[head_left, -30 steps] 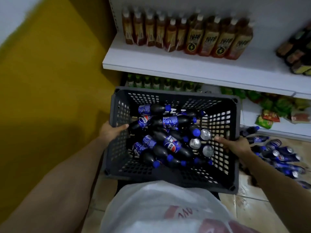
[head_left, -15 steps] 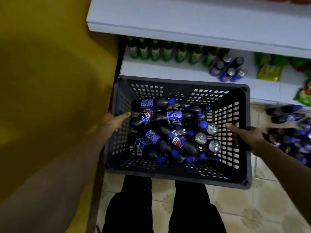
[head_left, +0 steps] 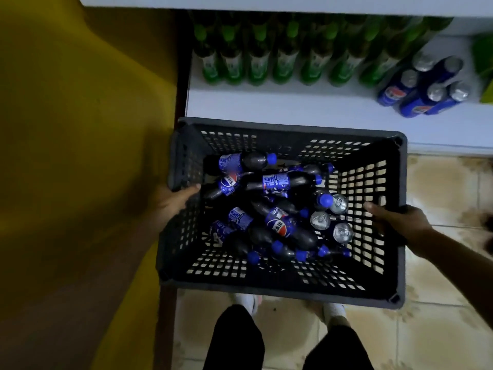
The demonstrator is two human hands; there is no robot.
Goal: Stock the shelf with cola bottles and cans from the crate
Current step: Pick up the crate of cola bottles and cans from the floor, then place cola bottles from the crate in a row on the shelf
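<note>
Both arms reach forward and down, bare as far as the frame's edge. The left forearm (head_left: 106, 249) comes in from the lower left, dim and blurred, with the wrist nearly straight. The left hand (head_left: 173, 201) grips the left wall of a dark grey slotted plastic crate (head_left: 293, 128). Its thumb lies over the rim and points inward, while the fingers, hidden behind the wall, seem curled round its outer face. The right forearm (head_left: 458, 257) enters from the lower right. The right hand (head_left: 397, 222) grips the opposite wall, thumb stretched along the inner side and fingers hooked over the rim. Two legs in black trousers (head_left: 234, 340) stand below, between the arms.
</note>
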